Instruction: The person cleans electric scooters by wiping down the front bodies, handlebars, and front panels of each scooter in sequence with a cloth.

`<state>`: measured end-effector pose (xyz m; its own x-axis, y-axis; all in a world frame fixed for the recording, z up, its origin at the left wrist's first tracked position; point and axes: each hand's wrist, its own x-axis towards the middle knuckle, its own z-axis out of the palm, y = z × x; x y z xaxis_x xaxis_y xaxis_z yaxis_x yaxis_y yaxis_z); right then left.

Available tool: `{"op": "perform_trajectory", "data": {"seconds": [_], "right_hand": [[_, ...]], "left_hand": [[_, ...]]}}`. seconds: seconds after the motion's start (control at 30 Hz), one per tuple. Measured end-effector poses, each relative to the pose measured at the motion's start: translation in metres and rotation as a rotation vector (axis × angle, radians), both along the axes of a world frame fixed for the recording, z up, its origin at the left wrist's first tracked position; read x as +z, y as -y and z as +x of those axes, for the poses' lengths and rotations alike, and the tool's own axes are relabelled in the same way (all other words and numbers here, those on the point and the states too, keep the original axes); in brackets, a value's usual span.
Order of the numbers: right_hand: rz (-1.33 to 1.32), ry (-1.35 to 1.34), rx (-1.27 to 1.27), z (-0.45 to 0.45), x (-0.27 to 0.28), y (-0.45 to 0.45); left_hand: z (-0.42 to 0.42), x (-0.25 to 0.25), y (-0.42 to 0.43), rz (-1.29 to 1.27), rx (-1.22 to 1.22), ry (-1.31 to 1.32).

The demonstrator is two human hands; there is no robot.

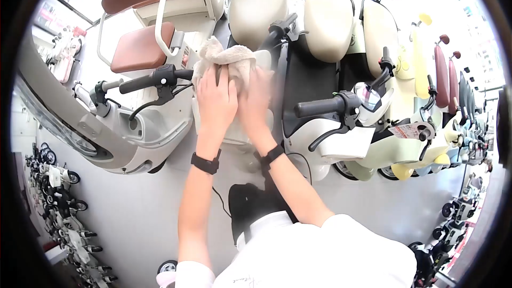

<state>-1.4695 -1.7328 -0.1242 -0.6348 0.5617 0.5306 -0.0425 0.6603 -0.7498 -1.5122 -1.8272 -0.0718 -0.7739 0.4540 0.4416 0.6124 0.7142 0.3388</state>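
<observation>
A beige cloth [226, 56] lies bunched over the top of a white scooter's front [234, 133], between its two handlebar sides. My left hand [216, 98] grips the cloth from the near side, its fingers bent over the folds. Close beside it, my right hand [256, 96] is on the cloth's right part, its outer edge smeared by motion. Both wrists wear black bands. To the left of my left hand sticks out a black handlebar grip [144, 81] with a brake lever. The cloth and my hands hide much of the scooter's middle.
Right of my hands stands another scooter with a black grip [322, 108] and brake lever. Cream seats [329, 21] line up behind it. A brown seat [143, 48] is at upper left, a grey scooter front [80, 122] at left. Grey floor [133, 218] lies below.
</observation>
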Motion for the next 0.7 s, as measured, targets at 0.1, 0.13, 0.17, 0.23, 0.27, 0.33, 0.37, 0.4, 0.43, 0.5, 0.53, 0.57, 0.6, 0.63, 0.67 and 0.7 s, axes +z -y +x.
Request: {"op": "perform_trajectory", "data": {"seconds": [0.1,0.13,0.17,0.23,0.27,0.33,0.37,0.4,0.43,0.5,0.53,0.57,0.6,0.63,0.67,0.7], "right_hand": [[-0.227,0.083,0.03,-0.001,-0.033,0.016],[-0.257,0.1,0.042,0.003,-0.034,0.019],[-0.337,0.107,0.055,0.006,-0.033,0.027],[-0.324,0.194,0.089,0.003,-0.013,0.034],[-0.309,0.232,0.108,-0.004,0.0,0.032],[-0.256,0.1,0.044,-0.031,0.022,0.022],[-0.233,0.034,0.008,-0.046,0.027,0.015],[-0.221,0.031,-0.058,-0.058,0.021,0.004],[-0.24,0.04,-0.146,-0.065,0.013,-0.004],[-0.362,0.05,-0.279,-0.072,0.0,-0.015],[-0.476,0.055,-0.318,-0.07,-0.007,-0.016],[-0.587,0.059,-0.355,-0.068,-0.017,-0.017],[-0.642,0.052,-0.378,-0.065,-0.035,-0.009],[-0.696,0.046,-0.393,-0.063,-0.053,0.008],[-0.697,0.021,-0.409,-0.059,-0.047,0.023],[-0.697,-0.003,-0.426,-0.054,-0.04,0.037]], "left_hand": [[-0.04,0.011,-0.01,0.158,-0.179,0.461],[-0.053,0.027,-0.009,0.158,-0.23,0.765],[-0.075,0.017,-0.007,0.176,-0.3,0.927],[-0.118,-0.019,-0.001,0.212,-0.403,1.273],[-0.126,-0.012,-0.008,0.202,-0.381,1.371],[-0.132,0.006,-0.021,0.185,-0.316,1.563],[-0.137,0.012,-0.026,0.171,-0.349,1.644],[-0.158,-0.011,-0.027,0.064,-0.295,1.654],[-0.185,-0.053,-0.031,-0.051,-0.361,1.555],[-0.191,-0.056,-0.057,-0.193,-0.464,1.445],[-0.194,-0.058,-0.07,-0.259,-0.513,1.385],[-0.181,-0.039,-0.083,-0.292,-0.536,1.349],[-0.169,-0.028,-0.089,-0.32,-0.557,1.317],[-0.161,-0.03,-0.09,-0.365,-0.469,1.175],[-0.152,-0.022,-0.089,-0.483,-0.619,1.011],[-0.124,0.008,-0.08,-0.478,-0.497,0.862]]}}
